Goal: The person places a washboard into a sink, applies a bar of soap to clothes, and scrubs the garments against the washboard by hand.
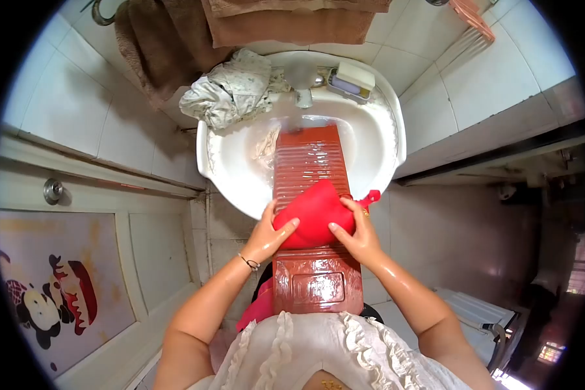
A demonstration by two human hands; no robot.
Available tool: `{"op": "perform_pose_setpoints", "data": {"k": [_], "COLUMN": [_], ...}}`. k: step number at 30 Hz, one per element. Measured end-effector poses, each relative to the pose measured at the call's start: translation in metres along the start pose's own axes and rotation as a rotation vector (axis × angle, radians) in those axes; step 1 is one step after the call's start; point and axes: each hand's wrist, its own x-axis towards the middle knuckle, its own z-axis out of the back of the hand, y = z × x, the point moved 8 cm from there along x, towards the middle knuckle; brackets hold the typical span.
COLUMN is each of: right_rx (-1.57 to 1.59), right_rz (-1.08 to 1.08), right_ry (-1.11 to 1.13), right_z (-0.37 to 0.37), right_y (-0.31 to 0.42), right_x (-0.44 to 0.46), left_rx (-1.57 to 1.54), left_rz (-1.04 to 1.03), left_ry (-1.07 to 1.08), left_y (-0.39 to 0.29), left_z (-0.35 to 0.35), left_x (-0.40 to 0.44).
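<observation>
A red-brown washboard [311, 162] leans from the sink toward my body, its ribbed upper part wet and its lower panel shiny. Across its middle lies a smooth, bright red piece of clothing [315, 218] with a narrow strap-like end sticking out at the right; its exact kind is hard to make out. My left hand [272, 235] grips its left edge, thumb on top. On the opposite side my right hand [359, 235] holds the right edge, the thumb also on top. Most of the fingers are hidden behind the cloth and the board's edges.
The white sink [377, 153] surrounds the board's upper end, below a metal faucet [302, 97]. Patterned cloth [231, 88] is heaped on its left rim. A soap dish [351, 81] stands on the back right. Brown towels [292, 26] hang above; a door [156, 253] is at left.
</observation>
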Motion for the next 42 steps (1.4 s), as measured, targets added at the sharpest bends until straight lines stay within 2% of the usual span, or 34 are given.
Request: {"op": "perform_pose_setpoints", "data": {"k": [1,3,5,6,8,9,11,14,15,17,18,19,21,22,23,25,26,27,28,29,30,31,33,34,35,37,39,41,42], "right_rx": [0.053,0.105,0.430,0.569,0.677,0.757,0.868,1.060,1.063,0.638,0.562,0.374,0.349,0.350,0.275,0.196,0.124,0.053,0.072,-0.052,-0.111,-0.170,-0.215,-0.214,-0.213,-0.150,-0.087,0.364,0.363], "right_rz": [-0.034,-0.053,-0.319,-0.377,-0.370,-0.378,-0.318,-0.165,-0.166,-0.124,-0.253,-0.248,-0.379,-0.392,-0.373,-0.360,-0.381,-0.399,-0.353,-0.381,-0.313,-0.246,-0.177,-0.130,-0.084,-0.080,-0.072,-0.409,-0.412], "right_ry": [-0.043,-0.031,0.036,0.051,-0.023,-0.040,-0.085,0.002,0.003,-0.052,-0.023,0.056,0.205,0.199,0.156,0.114,0.109,0.103,0.175,0.258,0.290,0.322,0.303,0.324,0.345,0.304,0.258,0.291,0.289], "right_z": [0.004,0.009,0.007,0.005,0.015,0.018,0.030,0.041,0.041,0.046,0.040,0.034,0.011,0.008,0.008,0.006,0.005,0.005,-0.006,-0.007,-0.013,-0.018,-0.012,-0.010,-0.010,-0.004,0.001,-0.004,-0.003], "right_y": [-0.002,0.001,-0.004,-0.003,0.009,0.010,0.041,0.050,0.046,0.037,0.033,0.011,-0.033,-0.038,-0.040,-0.038,-0.037,-0.037,-0.024,-0.015,-0.007,0.002,0.018,0.024,0.030,0.033,0.036,0.018,0.020], "right_x": [-0.005,-0.009,-0.009,-0.005,0.010,0.020,0.037,0.060,0.059,0.054,0.041,0.034,0.007,-0.004,-0.011,-0.015,-0.014,-0.013,-0.007,-0.012,-0.013,-0.014,-0.020,-0.024,-0.028,-0.042,-0.055,-0.069,-0.072], "left_rx": [0.031,-0.099,0.003,0.062,0.218,0.220,0.634,0.714,0.761,0.834,0.847,0.855,0.755,0.711,0.706,0.429,0.283,0.282,0.175,0.068,-0.010,-0.011,-0.439,-0.590,-0.592,-0.860,-0.910,-0.896,-0.896], "left_rz": [0.006,0.039,-0.052,-0.131,-0.330,-0.334,-0.872,-1.030,-1.118,-1.119,-1.017,-0.915,-0.721,-0.740,-0.738,-0.519,-0.340,-0.340,-0.222,-0.103,-0.017,-0.018,0.324,0.350,0.355,0.356,0.349,0.413,0.415], "left_ry": [0.002,0.220,0.154,0.142,0.062,0.055,-0.163,-0.181,-0.169,-0.086,0.009,0.105,0.321,0.212,0.225,0.001,-0.015,-0.012,-0.010,-0.008,0.068,0.071,-0.008,-0.026,-0.024,-0.042,-0.029,0.180,0.183], "left_y": [0.001,-0.014,-0.034,-0.048,-0.086,-0.098,-0.155,-0.193,-0.197,-0.167,-0.137,-0.107,-0.062,-0.066,-0.061,-0.055,-0.044,-0.041,-0.023,-0.005,-0.006,-0.013,-0.003,0.003,0.003,-0.002,0.000,-0.008,-0.013], "left_z": [-0.004,-0.027,-0.031,-0.033,-0.034,-0.035,-0.037,-0.040,-0.044,-0.052,-0.055,-0.058,-0.057,-0.050,-0.051,-0.029,-0.025,-0.027,-0.026,-0.026,-0.030,-0.031,-0.033,-0.033,-0.033,-0.035,-0.034,-0.044,-0.046], "left_x": [-0.008,-0.022,-0.031,-0.033,-0.038,-0.036,-0.053,-0.067,-0.072,-0.068,-0.063,-0.062,-0.075,-0.084,-0.086,-0.077,-0.070,-0.065,-0.054,-0.045,-0.041,-0.040,-0.050,-0.052,-0.056,-0.062,-0.063,-0.064,-0.064]}}
